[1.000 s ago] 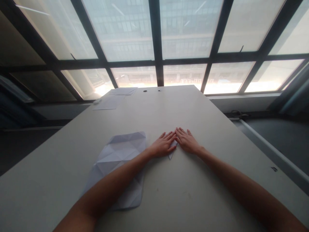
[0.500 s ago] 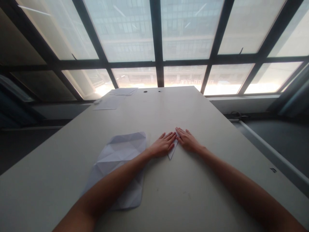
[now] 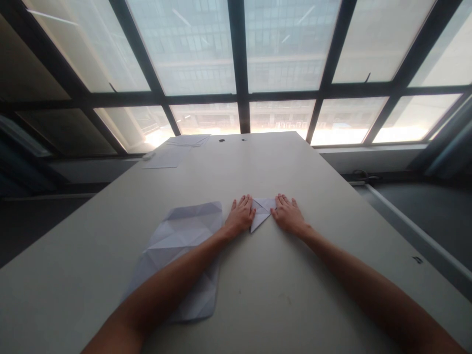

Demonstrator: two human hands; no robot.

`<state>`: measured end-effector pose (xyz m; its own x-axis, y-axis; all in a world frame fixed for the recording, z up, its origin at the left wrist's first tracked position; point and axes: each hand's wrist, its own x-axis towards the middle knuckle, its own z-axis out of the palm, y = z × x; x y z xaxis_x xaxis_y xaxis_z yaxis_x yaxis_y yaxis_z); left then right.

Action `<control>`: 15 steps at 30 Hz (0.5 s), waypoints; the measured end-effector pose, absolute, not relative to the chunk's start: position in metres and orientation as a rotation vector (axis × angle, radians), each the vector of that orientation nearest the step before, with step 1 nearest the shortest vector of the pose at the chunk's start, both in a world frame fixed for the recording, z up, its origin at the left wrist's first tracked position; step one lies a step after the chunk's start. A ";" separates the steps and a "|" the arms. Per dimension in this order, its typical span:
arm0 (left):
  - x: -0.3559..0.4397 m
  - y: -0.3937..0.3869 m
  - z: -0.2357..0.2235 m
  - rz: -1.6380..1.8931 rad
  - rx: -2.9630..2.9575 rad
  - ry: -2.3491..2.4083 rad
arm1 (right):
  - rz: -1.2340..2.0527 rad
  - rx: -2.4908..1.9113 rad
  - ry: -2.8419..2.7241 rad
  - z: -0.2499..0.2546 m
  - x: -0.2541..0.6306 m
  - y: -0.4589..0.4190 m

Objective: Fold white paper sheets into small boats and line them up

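Observation:
A small folded piece of white paper (image 3: 261,212) lies flat on the table between my two hands, its pointed corner toward me. My left hand (image 3: 240,214) rests flat on its left edge, fingers stretched out and pointing away from me. On its right edge my right hand (image 3: 286,211) lies flat too, fingers extended. Both hands cover parts of the paper's sides. A larger creased sheet of white paper (image 3: 180,241) lies to the left, partly hidden under my left forearm.
The white table (image 3: 258,295) stretches away toward large dark-framed windows (image 3: 283,44). Several flat white sheets (image 3: 164,157) lie at its far left corner. Close to the far edge are two small dark spots, one a round hole (image 3: 221,140). A small dark mark (image 3: 417,259) shows on the right side.
My left hand has shifted left, away from my right hand, uncovering the middle of the folded paper. The paper's near point now sits farther left. My right hand has moved only slightly.

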<state>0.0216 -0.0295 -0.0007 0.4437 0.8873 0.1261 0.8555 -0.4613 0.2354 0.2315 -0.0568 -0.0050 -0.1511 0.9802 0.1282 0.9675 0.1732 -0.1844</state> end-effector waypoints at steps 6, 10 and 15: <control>0.028 -0.035 0.007 0.523 2.662 1.209 | -0.019 -2.000 -2.039 -0.006 0.228 -0.059; 0.030 -0.039 0.003 0.218 2.749 1.140 | -0.074 -2.029 -1.973 -0.007 0.230 -0.058; 0.028 -0.039 -0.001 0.121 2.774 1.209 | 0.034 -1.752 -2.232 -0.009 0.234 -0.053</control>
<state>0.0279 -0.0390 -0.0006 0.6790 0.7336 0.0277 0.7246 -0.6758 0.1354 0.2343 -0.0528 -0.0086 -0.2094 0.9527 0.2203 0.9454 0.2548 -0.2031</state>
